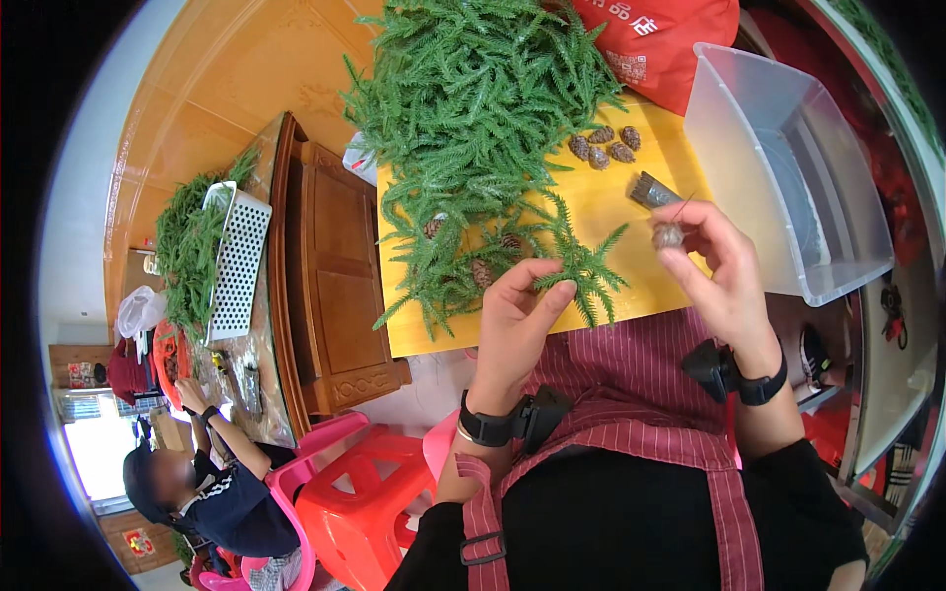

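Observation:
Between the thumb and fingers of my left hand (519,320) is a green artificial pine sprig (588,266), its needled branches fanning to the right. My right hand (717,261) pinches a small brown pine cone (668,235) with a thin wire sticking up from it. The two hands are apart, over the near edge of the yellow table (645,286). Just beyond the right hand lies a dark bundle of short wires (650,189). Several loose pine cones (599,156) are grouped farther back. Left of the sprig, finished-looking sprigs with pine cones (481,273) lie together.
A large heap of green sprigs (483,98) covers the table's far left. A red bag (670,59) stands behind, and a translucent plastic bin (739,128) at the right. Pink and red stools (360,502) are at the lower left, where another person (232,507) works at a separate table.

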### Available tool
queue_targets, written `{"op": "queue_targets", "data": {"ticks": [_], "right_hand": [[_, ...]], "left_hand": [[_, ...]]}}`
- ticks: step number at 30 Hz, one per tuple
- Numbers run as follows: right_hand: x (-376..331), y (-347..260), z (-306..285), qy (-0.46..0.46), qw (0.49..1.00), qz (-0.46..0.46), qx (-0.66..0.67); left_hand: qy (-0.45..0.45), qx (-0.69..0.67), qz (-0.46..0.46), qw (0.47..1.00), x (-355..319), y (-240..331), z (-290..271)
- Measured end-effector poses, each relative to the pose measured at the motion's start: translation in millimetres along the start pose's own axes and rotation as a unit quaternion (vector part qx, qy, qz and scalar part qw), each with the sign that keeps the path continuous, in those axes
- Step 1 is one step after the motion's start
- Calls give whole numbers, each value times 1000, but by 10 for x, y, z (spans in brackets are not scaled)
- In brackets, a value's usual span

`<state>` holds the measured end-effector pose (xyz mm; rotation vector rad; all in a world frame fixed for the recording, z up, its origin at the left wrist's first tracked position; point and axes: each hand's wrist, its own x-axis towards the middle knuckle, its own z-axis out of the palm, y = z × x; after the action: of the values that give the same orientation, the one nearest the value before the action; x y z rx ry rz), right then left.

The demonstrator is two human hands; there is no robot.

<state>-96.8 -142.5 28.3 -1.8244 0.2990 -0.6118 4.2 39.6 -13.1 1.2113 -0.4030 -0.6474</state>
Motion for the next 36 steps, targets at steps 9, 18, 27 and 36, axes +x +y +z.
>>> {"op": "queue_targets", "data": {"ticks": [9, 18, 27, 36], "right_hand": [[-25, -174, 157, -141, 984, -106, -37], [-85, -121, 222, -143, 989, -43, 5], [-161, -60, 255, -162, 958, 93, 217], [-133, -40, 208, -125, 986, 14, 110]], "left_hand": [[-23, -8, 22, 999, -2, 27, 80], [9, -68, 1, 998, -30, -19, 90], [-10, -240, -35, 970, 1, -122, 118], [-47, -199, -43, 978, 23, -60, 112]]}}
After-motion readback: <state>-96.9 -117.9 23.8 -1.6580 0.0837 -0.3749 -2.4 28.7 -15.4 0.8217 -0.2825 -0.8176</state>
